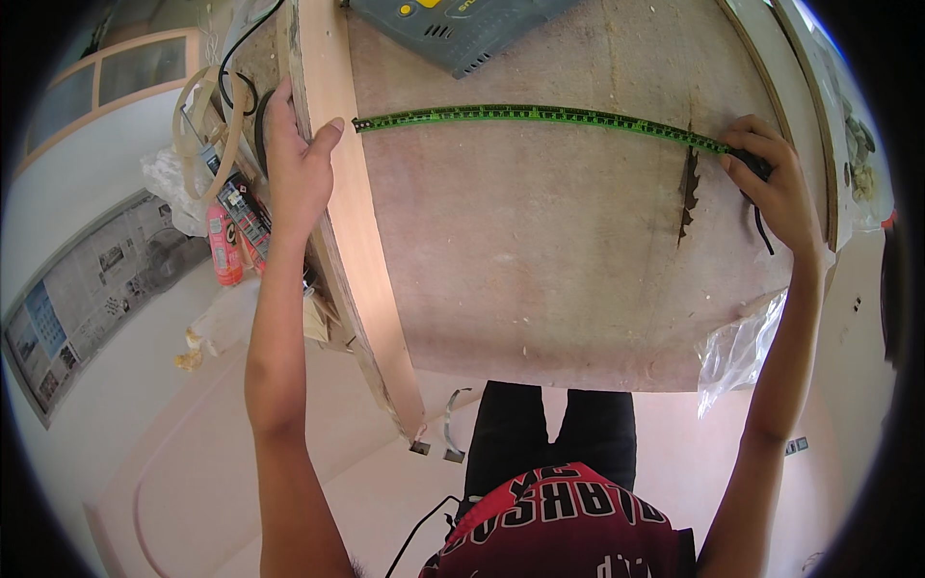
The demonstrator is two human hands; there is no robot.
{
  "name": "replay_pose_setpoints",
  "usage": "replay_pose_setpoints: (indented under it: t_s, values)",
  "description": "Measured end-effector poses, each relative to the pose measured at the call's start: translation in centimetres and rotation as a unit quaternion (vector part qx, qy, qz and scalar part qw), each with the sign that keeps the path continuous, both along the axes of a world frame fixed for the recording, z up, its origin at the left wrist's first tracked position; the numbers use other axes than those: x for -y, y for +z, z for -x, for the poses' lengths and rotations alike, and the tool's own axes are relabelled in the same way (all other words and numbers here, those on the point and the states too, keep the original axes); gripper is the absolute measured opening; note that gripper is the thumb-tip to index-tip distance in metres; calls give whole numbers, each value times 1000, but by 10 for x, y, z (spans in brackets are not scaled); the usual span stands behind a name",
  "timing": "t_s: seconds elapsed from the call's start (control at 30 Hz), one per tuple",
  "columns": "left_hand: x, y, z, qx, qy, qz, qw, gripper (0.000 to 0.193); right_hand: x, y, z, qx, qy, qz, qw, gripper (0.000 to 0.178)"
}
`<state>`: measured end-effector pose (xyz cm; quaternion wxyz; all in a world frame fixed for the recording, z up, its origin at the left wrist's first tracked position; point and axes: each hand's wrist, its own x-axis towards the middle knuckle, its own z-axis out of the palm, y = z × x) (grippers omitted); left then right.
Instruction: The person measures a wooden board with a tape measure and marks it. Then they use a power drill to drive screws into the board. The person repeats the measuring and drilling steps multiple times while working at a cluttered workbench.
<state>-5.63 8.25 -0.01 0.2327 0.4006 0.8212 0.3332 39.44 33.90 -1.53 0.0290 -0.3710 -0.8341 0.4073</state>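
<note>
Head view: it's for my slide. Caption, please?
Right hand holds green tape measure across board; left hand touches pale strip.

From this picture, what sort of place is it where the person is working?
Probably a small woodworking spot, or a room under renovation: a green tape measure stretches across a large wooden board, and what looks like a grey power tool rests on it.

Worn on the head, left of a pair; looking steeply down through a wide fisheye, over shirt (578, 539) and legs (508, 424), at the tabletop (520, 260) close below.
</note>
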Motion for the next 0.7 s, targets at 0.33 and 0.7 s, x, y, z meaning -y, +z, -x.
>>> replay_pose_setpoints:
  t_s: [0.33,0.7]
  values:
    - [6,-11,5,-17,39,-26,999,77,-3,-4,-2,-15,26,-52,998,29]
    - [-2,-5,-1,26,52,-17,998,76,-2,-7,-2,-11,31,-28,999,24]
